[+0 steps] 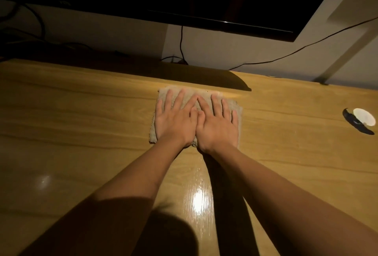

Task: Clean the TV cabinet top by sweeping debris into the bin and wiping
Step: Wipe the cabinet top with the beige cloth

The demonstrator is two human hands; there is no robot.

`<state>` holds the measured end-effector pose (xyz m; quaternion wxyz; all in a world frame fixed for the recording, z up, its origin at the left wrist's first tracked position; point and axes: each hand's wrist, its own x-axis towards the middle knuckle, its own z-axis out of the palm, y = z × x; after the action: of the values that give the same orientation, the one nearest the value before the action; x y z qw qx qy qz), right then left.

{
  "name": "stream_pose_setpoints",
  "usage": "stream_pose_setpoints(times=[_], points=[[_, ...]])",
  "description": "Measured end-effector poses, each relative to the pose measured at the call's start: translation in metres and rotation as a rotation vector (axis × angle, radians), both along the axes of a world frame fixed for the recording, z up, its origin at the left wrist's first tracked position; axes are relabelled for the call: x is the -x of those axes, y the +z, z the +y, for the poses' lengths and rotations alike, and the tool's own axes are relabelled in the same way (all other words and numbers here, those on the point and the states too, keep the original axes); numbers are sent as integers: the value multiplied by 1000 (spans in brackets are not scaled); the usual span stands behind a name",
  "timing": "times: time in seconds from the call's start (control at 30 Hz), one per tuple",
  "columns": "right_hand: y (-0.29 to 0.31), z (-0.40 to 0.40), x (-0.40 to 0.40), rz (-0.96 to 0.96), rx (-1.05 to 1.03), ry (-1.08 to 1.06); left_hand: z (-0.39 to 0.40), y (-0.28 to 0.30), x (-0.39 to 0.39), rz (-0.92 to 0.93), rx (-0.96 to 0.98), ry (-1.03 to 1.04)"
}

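The broad yellow-brown wood-grain worktop (81, 133) of the TV cabinet fills the view, with the dark flat television screen (204, 0) hanging over its far edge at twelve o'clock. No loose debris shows on the wood, so you look to be in the wiping stage, and no bin is in sight.

The beige fluffy rectangular cloth (235, 108) lies flat just past the centre, right at the edge of the television's shadow. Your left hand (173, 120) and right hand (217, 126) press on it side by side, thumbs touching. Neither grip holds anything: both are wide, palms down, fingers spread.

Keep the palms flat so the whole cloth bears on the wood, and pull it in straight overlapping strokes toward six o'clock. The wet-looking sheen (198, 202) near you suggests that strip is done, so work sideways next. Push with the heels of your hands or the front edge will likely bunch.

At three o'clock, well apart from the cloth, sits a round cable hole with a pale disc and black crescent cover (360, 121). Wipe around it gently. Thin black cables (181, 41) hang behind the far edge at twelve o'clock, so stop short of them.
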<state>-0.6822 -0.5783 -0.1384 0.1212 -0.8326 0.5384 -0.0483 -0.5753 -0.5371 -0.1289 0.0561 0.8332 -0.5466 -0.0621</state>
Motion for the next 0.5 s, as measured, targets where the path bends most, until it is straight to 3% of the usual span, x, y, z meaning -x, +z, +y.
stream_pose_setpoints(times=[0.17,0.33,0.5], points=[[5,-76,-26,36,75,-20,-75,2,-21,-112,25,10],[13,-118,-37,233,76,126,-119,6,-30,-124,-105,-16],[12,-124,-37,143,76,83,-122,6,-31,-111,-120,-53]])
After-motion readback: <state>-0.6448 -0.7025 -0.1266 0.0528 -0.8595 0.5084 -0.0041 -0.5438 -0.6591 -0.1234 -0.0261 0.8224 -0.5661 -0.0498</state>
